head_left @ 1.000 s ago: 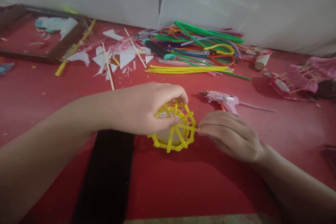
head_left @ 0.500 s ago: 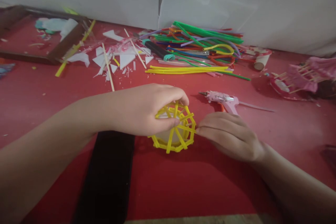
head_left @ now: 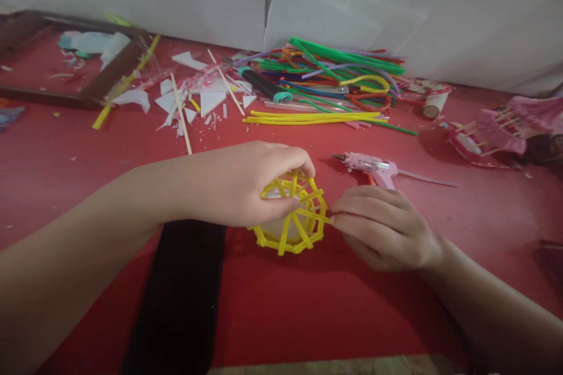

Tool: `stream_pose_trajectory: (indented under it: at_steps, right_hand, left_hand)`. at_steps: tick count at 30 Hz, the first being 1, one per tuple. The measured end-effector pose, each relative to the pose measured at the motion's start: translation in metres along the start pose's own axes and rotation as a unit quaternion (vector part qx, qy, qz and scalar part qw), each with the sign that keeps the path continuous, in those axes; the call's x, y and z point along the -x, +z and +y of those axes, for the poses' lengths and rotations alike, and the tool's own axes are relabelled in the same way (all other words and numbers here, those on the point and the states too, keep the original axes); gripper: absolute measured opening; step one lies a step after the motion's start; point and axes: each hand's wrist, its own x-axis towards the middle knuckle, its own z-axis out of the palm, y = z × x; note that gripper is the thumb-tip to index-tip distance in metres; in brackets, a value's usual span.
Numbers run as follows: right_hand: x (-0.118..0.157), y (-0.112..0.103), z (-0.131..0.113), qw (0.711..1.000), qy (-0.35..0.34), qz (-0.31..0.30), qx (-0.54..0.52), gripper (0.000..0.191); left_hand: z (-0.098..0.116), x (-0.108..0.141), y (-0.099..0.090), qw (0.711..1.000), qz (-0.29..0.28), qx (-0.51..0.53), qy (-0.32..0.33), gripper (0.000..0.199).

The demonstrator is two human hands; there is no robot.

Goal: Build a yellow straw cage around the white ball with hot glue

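Two hands on the yellow wheel (head_left: 285, 232), over the table (head_left: 329, 310), left of the gun (head_left: 372, 167). I read left hand (head_left: 246, 187) clamped on it, thumb (head_left: 278, 208) at centre; right hand (head_left: 385, 228) pinched at a spoke (head_left: 313, 216) end. I'd brace the centre, press that spoke flush, avoid twisting.

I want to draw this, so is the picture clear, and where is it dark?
In the head view, things look hazy: the yellow wheel is bright but soft-edged, and marks on the glue gun are too smeared to read; in the head view too, a shadow darkens the red table below the right hand, and the flat black thing shows hardly any detail.
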Motion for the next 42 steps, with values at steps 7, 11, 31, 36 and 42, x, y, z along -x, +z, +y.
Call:
stream_pose_trajectory:
  at_steps: [7,11,31,36,42]
  right_hand:
    - [0.000,0.001,-0.002,0.999,-0.010,0.026,0.026,0.010]
    - [-0.001,-0.002,-0.003,0.999,-0.022,0.000,0.031,0.014]
    - [0.023,-0.036,0.041,0.899,0.347,0.073,0.259,0.035]
    - [0.047,-0.052,0.074,0.857,0.405,-0.107,0.301,0.036]
    - [0.045,-0.064,0.069,0.856,0.409,-0.071,0.307,0.036]
  left_hand:
    - [0.001,-0.001,0.000,1.000,0.001,-0.004,0.007,0.032]
    - [0.000,0.000,0.000,1.000,0.003,-0.006,0.009,0.032]
    - [0.003,-0.001,0.003,0.994,0.017,0.112,-0.010,0.038]
    - [0.000,-0.006,0.003,0.990,0.047,0.132,-0.013,0.029]
    - [-0.009,-0.007,0.001,0.989,0.035,0.143,-0.027,0.023]
